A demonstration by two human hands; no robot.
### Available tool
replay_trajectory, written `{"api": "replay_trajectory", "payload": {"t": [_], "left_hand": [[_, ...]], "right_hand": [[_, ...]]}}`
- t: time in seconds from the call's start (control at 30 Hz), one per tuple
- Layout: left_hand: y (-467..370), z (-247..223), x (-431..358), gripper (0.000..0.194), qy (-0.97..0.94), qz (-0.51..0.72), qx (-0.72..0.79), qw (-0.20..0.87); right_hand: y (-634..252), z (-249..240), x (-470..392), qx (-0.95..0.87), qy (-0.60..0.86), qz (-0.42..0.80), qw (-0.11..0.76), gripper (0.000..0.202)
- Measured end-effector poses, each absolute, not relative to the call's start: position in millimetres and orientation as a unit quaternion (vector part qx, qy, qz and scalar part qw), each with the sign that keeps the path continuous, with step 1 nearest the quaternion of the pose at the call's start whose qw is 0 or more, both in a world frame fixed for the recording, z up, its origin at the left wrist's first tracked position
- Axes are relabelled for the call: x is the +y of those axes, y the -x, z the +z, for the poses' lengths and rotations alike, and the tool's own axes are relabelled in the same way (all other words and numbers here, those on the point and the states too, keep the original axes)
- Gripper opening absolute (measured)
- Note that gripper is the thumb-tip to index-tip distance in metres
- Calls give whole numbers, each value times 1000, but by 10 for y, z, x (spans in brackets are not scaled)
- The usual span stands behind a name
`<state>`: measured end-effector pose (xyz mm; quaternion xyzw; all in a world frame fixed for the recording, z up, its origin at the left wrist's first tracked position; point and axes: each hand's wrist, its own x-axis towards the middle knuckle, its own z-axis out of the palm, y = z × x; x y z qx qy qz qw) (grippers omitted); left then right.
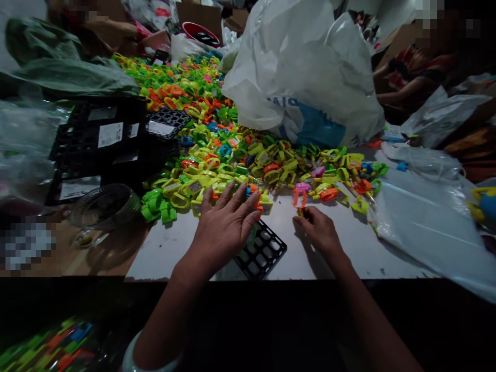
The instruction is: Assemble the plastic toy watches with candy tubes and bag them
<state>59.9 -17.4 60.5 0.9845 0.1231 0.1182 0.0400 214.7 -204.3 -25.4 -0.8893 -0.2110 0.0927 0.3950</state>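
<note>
My left hand (227, 227) lies palm down with fingers spread, over the near edge of a heap of toy wristwatches (217, 170) in yellow, green and orange. Its fingertips rest among several watches, partly hidden beneath it. Under its thumb side sits a black plastic grid tray (267, 250) on the white tabletop (170, 253); the hand covers part of it. To the right, my right hand (320, 230) is closed in a pinch on a small orange plastic piece (299, 199), whose exact kind is unclear. A pink watch (303, 187) lies just beyond it.
Black grid trays with white labels (110, 134) and a clear round container (104, 206) stand at left. A big white plastic bag (302, 67) rises behind the heap. Flat clear bags (426, 217) cover the right side. Another person's arm (403, 93) shows at far right.
</note>
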Motion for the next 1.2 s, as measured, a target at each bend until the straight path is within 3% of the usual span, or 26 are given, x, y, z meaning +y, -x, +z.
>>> {"api": "replay_trajectory", "payload": {"t": [0.1, 0.17, 0.3, 0.73, 0.93, 1.0, 1.1, 1.2], "left_hand": [[-599, 605, -168, 46, -986, 115, 117, 36], [-597, 610, -166, 47, -986, 113, 117, 32], [-594, 618, -166, 47, -986, 110, 119, 27], [-632, 629, -203, 50, -988, 101, 119, 17], [-802, 588, -280, 54, -984, 131, 118, 12], [-814, 567, -253, 53, -985, 131, 116, 2], [-795, 559, -205, 53, -986, 128, 110, -13], [-774, 565, -189, 52, -985, 128, 114, -23]], "right_hand": [[-1876, -274, -1945, -216, 766, 215, 566, 31], [-1665, -315, -1812, -228, 718, 269, 600, 27], [-1425, -398, -1600, -279, 726, 248, 578, 17], [-1277, -553, -1390, -419, 762, 54, 490, 18], [-1548, -460, -1529, -418, 734, 149, 514, 20], [-1862, -392, -1575, -386, 756, 105, 518, 27], [-2399, -348, -1574, -303, 843, -58, 441, 36], [-2689, -400, -1558, -315, 876, -114, 347, 30]]}}
